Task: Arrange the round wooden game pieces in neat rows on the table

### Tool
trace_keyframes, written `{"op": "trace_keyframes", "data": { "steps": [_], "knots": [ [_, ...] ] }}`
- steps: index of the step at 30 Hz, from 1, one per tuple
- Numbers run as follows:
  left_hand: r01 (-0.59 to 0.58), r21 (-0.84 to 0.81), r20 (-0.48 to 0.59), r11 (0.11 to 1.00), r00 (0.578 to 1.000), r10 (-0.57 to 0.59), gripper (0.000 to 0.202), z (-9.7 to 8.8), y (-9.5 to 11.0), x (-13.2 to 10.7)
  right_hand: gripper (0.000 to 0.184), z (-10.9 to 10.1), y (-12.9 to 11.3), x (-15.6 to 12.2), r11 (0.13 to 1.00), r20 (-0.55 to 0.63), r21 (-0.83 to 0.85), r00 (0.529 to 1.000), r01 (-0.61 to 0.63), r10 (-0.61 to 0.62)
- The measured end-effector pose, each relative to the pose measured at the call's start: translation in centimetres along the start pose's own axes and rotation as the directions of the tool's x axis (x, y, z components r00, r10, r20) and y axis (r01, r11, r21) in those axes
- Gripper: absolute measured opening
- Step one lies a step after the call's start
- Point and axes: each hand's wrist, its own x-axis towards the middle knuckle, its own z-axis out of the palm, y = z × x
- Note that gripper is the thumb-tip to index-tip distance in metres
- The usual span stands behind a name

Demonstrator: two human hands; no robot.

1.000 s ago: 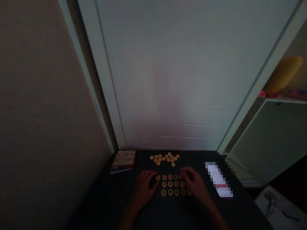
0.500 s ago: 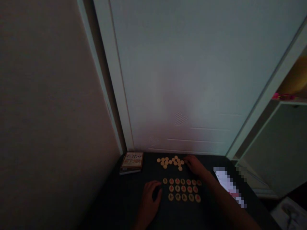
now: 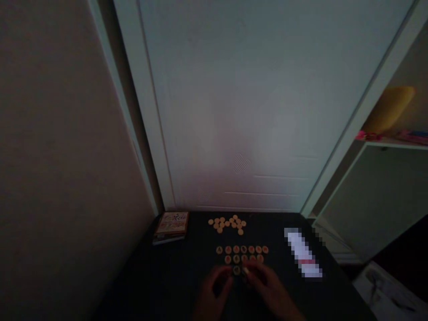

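Note:
My right hand point(image 3: 265, 283) is over the near rows of round wooden Chinese chess pieces, pinching a pale chess piece point(image 3: 245, 270) between thumb and finger. My left hand point(image 3: 216, 287) rests just left of the nearest row, its thumb and forefinger curved with a gap between them and no piece visible there. Between the two hands lies one marked chess piece point(image 3: 236, 270). Beyond them, face-up pieces with red or dark characters form a middle row point(image 3: 228, 259) and a far row point(image 3: 228, 249). My right hand hides part of the nearer rows.
A loose group of plain-faced pieces point(image 3: 222, 225) lies at the back of the dark table point(image 3: 147, 281). A small stack of books or boxes point(image 3: 172, 225) stands at the back left. A blurred white object point(image 3: 302, 254) is on the right, beside a shelf point(image 3: 394, 145).
My right hand has come back from the loose group to the near rows, now with a piece in its fingers. My left hand stays near the rows. The view has shifted slightly right.

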Motion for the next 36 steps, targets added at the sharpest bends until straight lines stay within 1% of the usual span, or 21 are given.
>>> {"op": "trace_keyframes", "data": {
  "steps": [1, 3, 5, 8, 10, 15, 19, 24, 27, 30, 33, 36],
  "knots": [
    [0.003, -0.026, 0.02, 1.0, 1.0, -0.002, 0.026, 0.3, 0.0, -0.2, 0.048, 0.9, 0.4, -0.8, 0.998, 0.005, 0.059, 0.999, -0.035, 0.035],
    [0.012, -0.067, 0.052, 0.998, 0.999, -0.008, 0.027, 0.6, -0.1, -0.6, 0.053, 2.6, 1.1, -1.7, 0.99, 0.012, 0.127, 0.999, -0.053, 0.052],
    [0.027, -0.081, 0.067, 0.996, 0.998, -0.022, 0.028, 0.6, 0.0, -0.8, 0.054, 3.8, 1.6, -1.9, 0.99, -0.023, 0.131, 0.998, -0.047, 0.05],
    [0.069, -0.077, 0.055, 0.995, 0.996, -0.065, 0.03, 0.6, 0.2, -0.8, 0.057, 4.6, 2.5, -1.5, 0.994, -0.082, 0.103, 0.996, -0.032, 0.041],
    [0.096, -0.096, 0.053, 0.991, 0.994, -0.092, 0.033, 0.5, 0.4, -0.6, 0.058, 4.8, 3.3, -1.2, 0.994, -0.092, 0.107, 0.995, -0.023, 0.033],
    [0.137, -0.142, 0.05, 0.98, 0.99, -0.131, 0.036, 0.4, 0.3, -0.5, 0.053, 5.0, 4.5, -1.0, 0.991, -0.047, 0.133, 0.999, 0.004, 0.002],
    [0.157, -0.145, 0.07, 0.977, 0.987, -0.148, 0.035, 0.3, 0.3, -0.6, 0.047, 5.1, 4.6, -1.1, 0.996, -0.081, 0.078, 0.996, 0.037, -0.031],
    [0.136, -0.129, 0.081, 0.982, 0.989, -0.126, 0.035, 0.4, 0.6, -0.6, 0.044, 4.9, 5.0, -1.0, 0.998, -0.146, 0.062, 0.989, 0.016, -0.007],
    [0.115, -0.088, 0.125, 0.989, 0.987, -0.104, 0.032, 0.5, 0.8, -0.7, 0.042, 4.8, 5.3, -1.0, 0.995, -0.16, 0.094, 0.987, 0.032, -0.016],
    [0.127, -0.069, 0.182, 0.99, 0.977, -0.112, 0.031, 0.4, 1.1, -0.8, 0.041, 4.7, 5.7, -0.9, 0.993, -0.196, 0.108, 0.98, 0.043, -0.021],
    [0.153, -0.092, 0.224, 0.984, 0.966, -0.13, 0.031, 0.4, 1.4, -0.8, 0.038, 4.5, 6.1, -0.9, 0.994, -0.196, 0.097, 0.98, 0.048, -0.028],
    [0.192, -0.138, 0.226, 0.972, 0.961, -0.158, 0.029, 0.4, 1.1, -0.9, 0.037, 4.5, 6.2, -0.9, 0.997, -0.19, 0.071, 0.981, 0.041, -0.027]
  ]
}}
